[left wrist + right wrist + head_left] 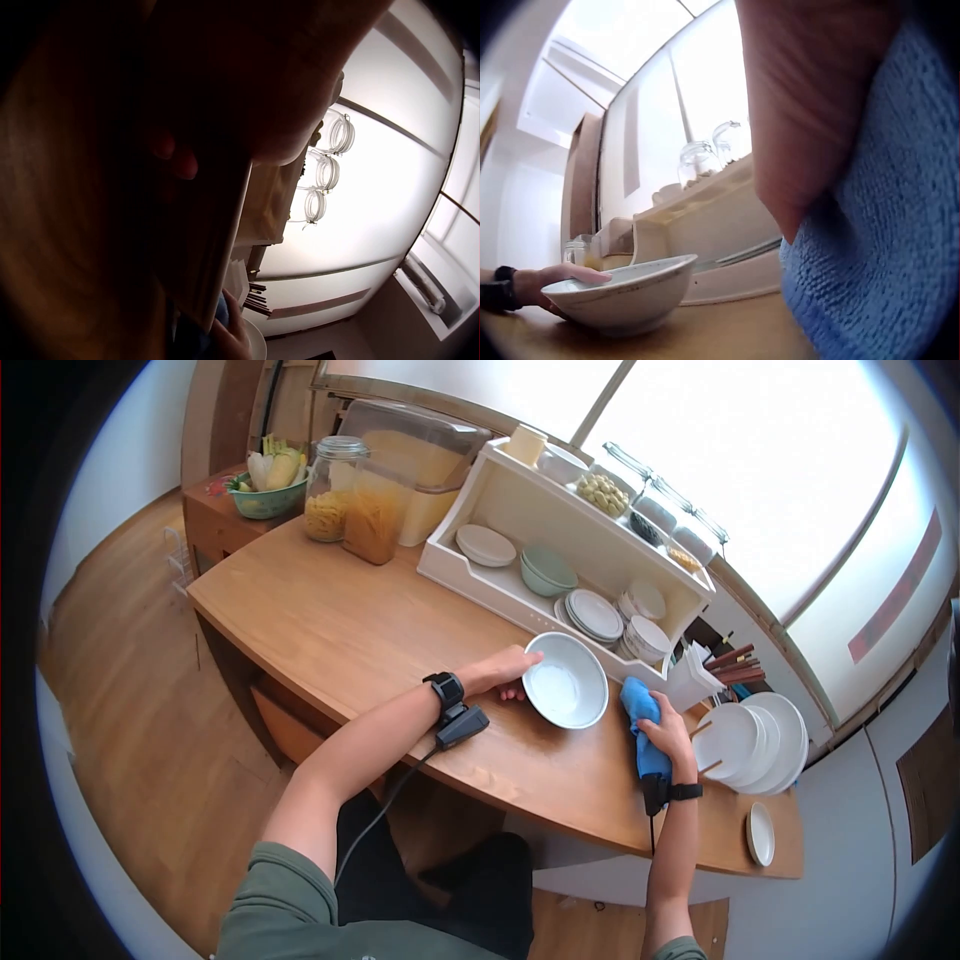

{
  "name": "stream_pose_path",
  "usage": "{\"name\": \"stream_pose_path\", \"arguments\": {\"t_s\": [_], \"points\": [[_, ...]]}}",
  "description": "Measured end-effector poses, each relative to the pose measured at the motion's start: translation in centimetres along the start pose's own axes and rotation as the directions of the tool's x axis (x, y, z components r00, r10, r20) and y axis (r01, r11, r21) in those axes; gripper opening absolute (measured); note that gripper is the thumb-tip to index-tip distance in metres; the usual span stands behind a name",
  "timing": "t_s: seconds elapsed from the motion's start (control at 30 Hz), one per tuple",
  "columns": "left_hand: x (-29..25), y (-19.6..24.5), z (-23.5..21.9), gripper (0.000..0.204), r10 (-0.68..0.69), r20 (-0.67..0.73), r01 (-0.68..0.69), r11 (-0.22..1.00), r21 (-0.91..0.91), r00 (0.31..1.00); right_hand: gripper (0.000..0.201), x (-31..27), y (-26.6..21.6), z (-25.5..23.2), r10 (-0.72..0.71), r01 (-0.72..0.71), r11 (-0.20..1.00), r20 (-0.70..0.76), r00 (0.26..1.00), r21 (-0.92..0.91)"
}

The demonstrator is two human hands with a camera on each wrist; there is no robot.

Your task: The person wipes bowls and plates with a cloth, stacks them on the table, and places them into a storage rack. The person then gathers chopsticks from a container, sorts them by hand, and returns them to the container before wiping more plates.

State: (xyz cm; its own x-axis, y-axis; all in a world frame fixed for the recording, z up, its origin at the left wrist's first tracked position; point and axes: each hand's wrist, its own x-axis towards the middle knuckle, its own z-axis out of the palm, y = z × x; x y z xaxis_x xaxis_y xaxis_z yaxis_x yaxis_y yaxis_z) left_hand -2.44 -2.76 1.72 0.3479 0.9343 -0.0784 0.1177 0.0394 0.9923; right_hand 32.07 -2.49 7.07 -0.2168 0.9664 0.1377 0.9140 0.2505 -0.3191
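A white bowl (pixel 568 682) is tilted over the wooden table, its inside facing up. My left hand (pixel 498 670) grips it by the left rim, thumb on the inner side and fingers beneath. In the right wrist view the bowl (pixel 630 300) shows a faint pattern on its outer wall, and its base is close over the tabletop. To the right, my right hand (pixel 668 730) holds a bunched blue cloth (pixel 640 705), apart from the bowl. The cloth (pixel 885 225) hangs below the fingers in the right wrist view. The left wrist view is mostly dark.
Behind the bowl stands a cream shelf (pixel 440 555) with bowls, plates and jars. A white holder (pixel 690 680) with chopsticks, upright plates (pixel 785 735) and a small dish (pixel 760 834) are at right. Jars (pixel 335 490) and a vegetable basket (pixel 268 503) stand back left.
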Motion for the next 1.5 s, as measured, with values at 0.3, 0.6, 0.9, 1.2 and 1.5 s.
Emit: {"name": "stream_pose_path", "arguments": {"t_s": [0.3, 0.6, 0.9, 1.2, 1.5], "points": [[0.5, -0.6, -0.1, 0.063, 0.039, 0.018, -0.04, 0.999, 0.019, 0.999, 0.056, 1.0, -11.2, -1.0, -0.427, 0.431, 0.902, -0.118, 0.896, 0.004], [0.6, -1.3, -0.8, 0.069, 0.092, 0.0, -0.092, 0.995, -0.049, 0.996, 0.064, 3.8, -14.6, 5.2, -0.509, 0.505, 0.86, 0.065, 0.858, 0.073], [0.5, -1.3, -0.8, 0.06, 0.046, -0.013, -0.047, 0.996, -0.082, 0.999, 0.055, 2.6, -13.7, 4.0, -0.649, 0.624, 0.76, 0.145, 0.747, 0.182], [0.4, -0.8, -1.0, 0.053, 0.005, 0.041, -0.002, 0.998, -0.067, 0.999, 0.049, 2.1, -13.0, 4.5, -0.761, 0.746, 0.648, -0.134, 0.634, -0.152], [0.3, -0.5, -0.7, 0.048, 0.01, 0.052, -0.01, 1.0, -0.013, 0.999, 0.038, 2.6, -12.1, 4.4, -0.556, 0.517, 0.831, -0.31, 0.771, -0.204]]}}
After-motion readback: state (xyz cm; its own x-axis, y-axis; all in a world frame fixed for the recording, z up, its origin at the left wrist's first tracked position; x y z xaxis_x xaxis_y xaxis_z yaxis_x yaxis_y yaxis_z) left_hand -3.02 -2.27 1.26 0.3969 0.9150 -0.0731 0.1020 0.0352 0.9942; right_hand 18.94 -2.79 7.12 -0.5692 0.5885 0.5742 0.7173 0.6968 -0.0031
